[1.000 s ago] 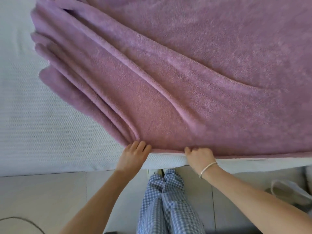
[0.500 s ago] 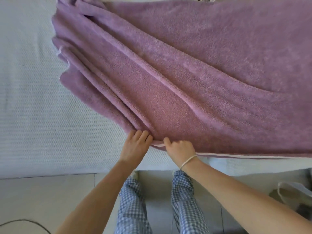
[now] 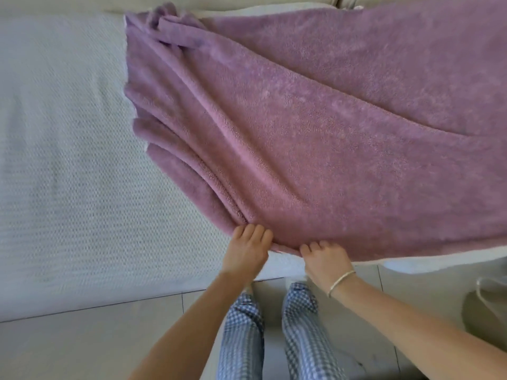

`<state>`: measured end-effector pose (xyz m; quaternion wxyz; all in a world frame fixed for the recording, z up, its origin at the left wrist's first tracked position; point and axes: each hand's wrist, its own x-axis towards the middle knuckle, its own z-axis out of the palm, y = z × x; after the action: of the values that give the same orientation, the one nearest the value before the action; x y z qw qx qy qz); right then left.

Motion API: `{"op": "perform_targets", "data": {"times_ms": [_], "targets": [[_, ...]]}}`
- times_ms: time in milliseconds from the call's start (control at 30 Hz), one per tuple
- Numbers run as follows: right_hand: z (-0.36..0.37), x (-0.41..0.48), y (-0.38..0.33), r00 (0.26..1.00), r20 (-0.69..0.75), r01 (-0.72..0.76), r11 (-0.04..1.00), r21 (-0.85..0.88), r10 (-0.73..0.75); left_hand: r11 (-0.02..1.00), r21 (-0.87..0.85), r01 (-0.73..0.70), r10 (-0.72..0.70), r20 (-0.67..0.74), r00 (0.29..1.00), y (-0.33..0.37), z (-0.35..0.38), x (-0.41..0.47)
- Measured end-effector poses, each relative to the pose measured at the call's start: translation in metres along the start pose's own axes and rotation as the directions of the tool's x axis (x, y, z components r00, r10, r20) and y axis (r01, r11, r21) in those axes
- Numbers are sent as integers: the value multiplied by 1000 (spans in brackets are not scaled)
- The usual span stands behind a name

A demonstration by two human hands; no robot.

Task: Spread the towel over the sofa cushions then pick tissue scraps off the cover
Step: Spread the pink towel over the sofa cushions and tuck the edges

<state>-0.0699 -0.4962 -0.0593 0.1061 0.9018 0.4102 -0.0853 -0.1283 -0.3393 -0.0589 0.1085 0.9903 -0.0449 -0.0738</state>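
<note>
A purple towel (image 3: 343, 138) lies across the sofa seat, flat on the right and gathered into long diagonal folds on the left. The folds run down to the near hem. My left hand (image 3: 248, 249) grips the bunched folds at that hem, its fingertips tucked into the cloth. A short way to the right, my right hand (image 3: 325, 257), with a thin bracelet at the wrist, holds the towel's front edge with curled fingers. The white textured sofa cover (image 3: 68, 174) lies bare to the left of the towel. I see no tissue scraps on it.
The sofa's back cushions (image 3: 247, 2) run along the top edge. Pale floor tiles (image 3: 82, 346) lie in front of the sofa, where my legs in blue checked trousers (image 3: 241, 333) stand. A light bag with a handle (image 3: 488, 303) sits on the floor at the right.
My hands have come closer together on the near hem. The view has shifted left, so more bare white cover and the sofa back now show. The folds fan out more.
</note>
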Motion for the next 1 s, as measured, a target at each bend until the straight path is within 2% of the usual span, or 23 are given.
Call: {"op": "perform_targets", "data": {"times_ms": [200,300,400,600,667,767,900,1000], "targets": [[-12,43,-50,983,-180,60,994,88,-43,988,152,25,-22,-23,999,-53,-1,-10],[-20,59,-59,973,-226,61,992,106,-36,991,131,40,-36,-31,999,-59,-5,-6],[-26,60,-55,983,-178,59,990,129,-36,998,36,53,-54,12,998,-57,-11,-4],[-26,42,-53,991,-89,107,989,100,-98,998,60,32,-37,97,995,-63,-14,-27],[-26,46,-53,991,-79,115,989,93,-107,993,74,89,-98,124,987,-64,-13,-30],[-32,55,-50,986,-98,141,986,91,-132,984,61,166,-171,74,983,-66,-19,-24],[-23,32,-48,970,-75,240,965,104,-233,993,15,115,-116,72,991,-55,-21,-47],[-12,23,-55,976,-17,216,972,89,-215,995,7,99,-99,129,987,-48,-15,-59]]}}
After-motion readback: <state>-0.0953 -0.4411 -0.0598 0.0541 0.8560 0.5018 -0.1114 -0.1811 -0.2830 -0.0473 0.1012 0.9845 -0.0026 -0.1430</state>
